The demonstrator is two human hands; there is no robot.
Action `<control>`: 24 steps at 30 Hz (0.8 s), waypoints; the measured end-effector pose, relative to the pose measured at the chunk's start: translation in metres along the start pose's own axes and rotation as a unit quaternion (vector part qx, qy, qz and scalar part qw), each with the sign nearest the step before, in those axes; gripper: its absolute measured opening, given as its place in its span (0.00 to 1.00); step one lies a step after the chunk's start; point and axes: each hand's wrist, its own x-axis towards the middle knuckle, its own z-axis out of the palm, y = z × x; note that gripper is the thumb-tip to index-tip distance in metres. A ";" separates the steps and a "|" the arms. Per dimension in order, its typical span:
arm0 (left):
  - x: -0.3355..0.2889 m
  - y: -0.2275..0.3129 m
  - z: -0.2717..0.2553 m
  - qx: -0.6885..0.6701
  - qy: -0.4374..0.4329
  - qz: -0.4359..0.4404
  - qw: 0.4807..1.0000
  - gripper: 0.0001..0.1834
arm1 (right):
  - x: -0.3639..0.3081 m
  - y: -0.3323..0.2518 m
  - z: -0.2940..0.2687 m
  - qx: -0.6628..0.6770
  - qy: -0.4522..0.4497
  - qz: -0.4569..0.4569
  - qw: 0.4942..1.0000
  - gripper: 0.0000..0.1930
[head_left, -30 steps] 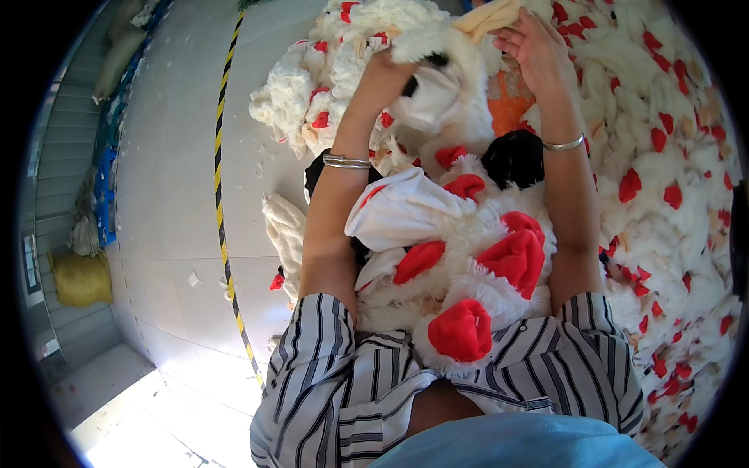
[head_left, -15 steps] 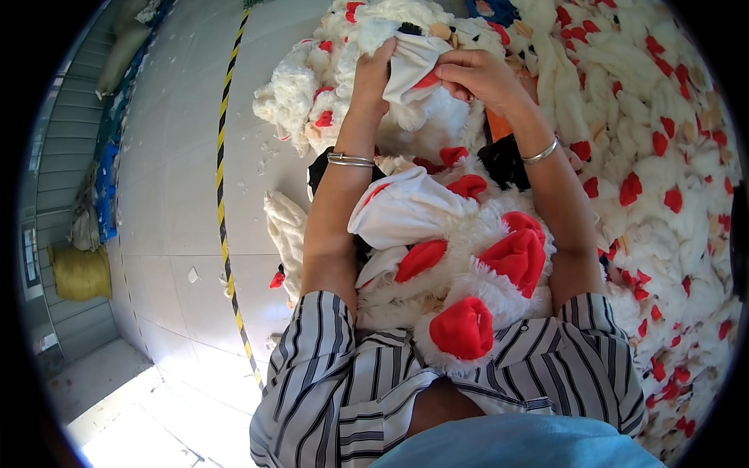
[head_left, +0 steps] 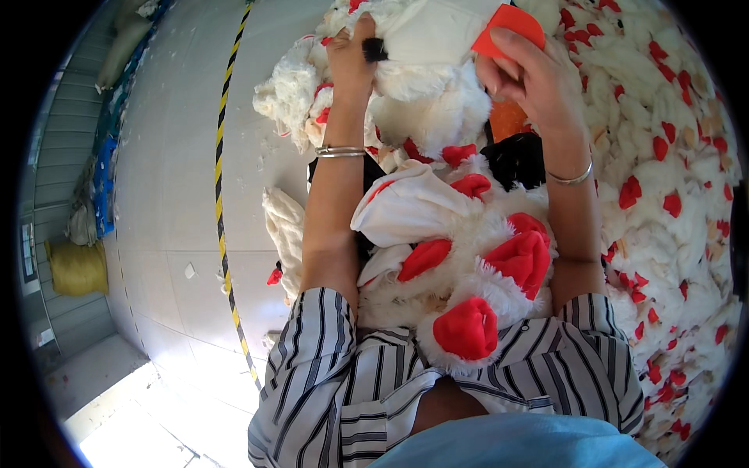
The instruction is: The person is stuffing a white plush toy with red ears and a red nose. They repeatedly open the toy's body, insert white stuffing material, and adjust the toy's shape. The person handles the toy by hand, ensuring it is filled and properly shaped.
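Note:
A white cloth plush skin is spread between my hands at the top of the view. My left hand is closed on its left end, beside a small black tuft. At the other end my right hand pinches a bright orange-red fabric piece, which meets the white cloth; whether the two are joined I cannot tell. Close to my chest, between my forearms, lies a bundle of fluffy white plush pieces with red patches and a white ear-like flap.
A fluffy white heap with red bits lies under and beyond my hands. To the right spreads a large pile of white plush skins dotted with red. Left are a yellow-black floor stripe, a blue crate and a yellow sack.
My hands have moved apart, the right one going right and slightly up. The white cloth, bunched before, is now stretched out, and the orange-red piece shows larger in my right hand.

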 end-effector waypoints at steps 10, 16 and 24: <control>-0.037 0.021 0.003 0.162 -0.342 -0.073 0.923 0.35 | 0.023 0.052 -0.041 0.038 0.074 0.054 0.995 0.18; -0.020 0.016 0.001 -0.249 -0.218 -0.131 0.934 0.23 | 0.020 0.080 0.009 -0.303 -0.178 0.210 0.912 0.18; -0.035 0.021 0.007 0.120 -0.302 -0.050 0.944 0.40 | 0.032 0.139 -0.062 -0.440 0.125 -0.182 0.870 0.18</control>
